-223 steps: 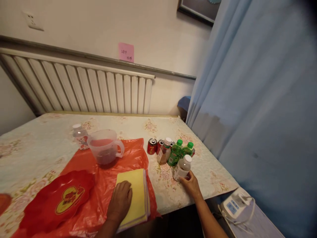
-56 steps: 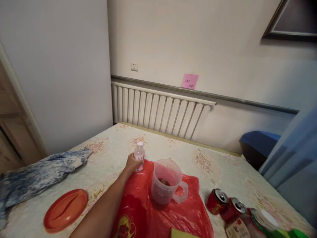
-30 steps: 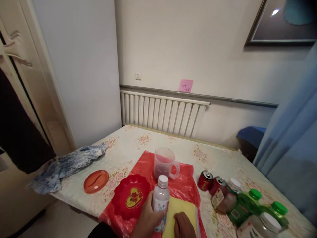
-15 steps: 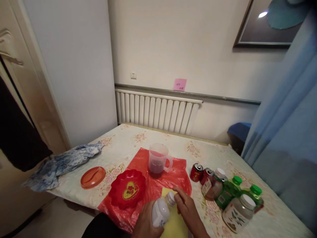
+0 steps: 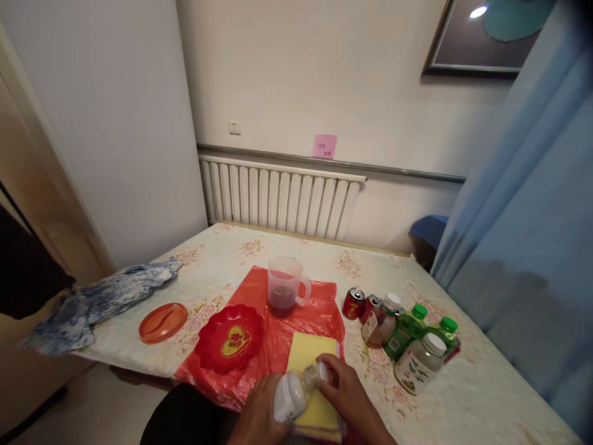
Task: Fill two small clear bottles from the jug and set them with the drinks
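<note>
My left hand is closed round the body of a clear plastic bottle with a white label. The bottle is tilted, its neck pointing to the right. At the neck, the fingers of my right hand pinch the white cap; I cannot tell whether it is loose on the thread. Under both hands lies a yellow cloth on a red plastic sheet. Beyond them stands a clear measuring jug with dark liquid. Left of the jug is a red scalloped plate.
To the right stand cola-sized red cans, a brown-tinted bottle, green-capped bottles and a white-capped jar. An orange lid and a blue-white cloth lie left on the flowered tablecloth.
The bottle has tipped from leaning toward me to lying more sideways, its neck and cap now pointing right. Both hands stay on it. The view has shifted slightly right and down.
</note>
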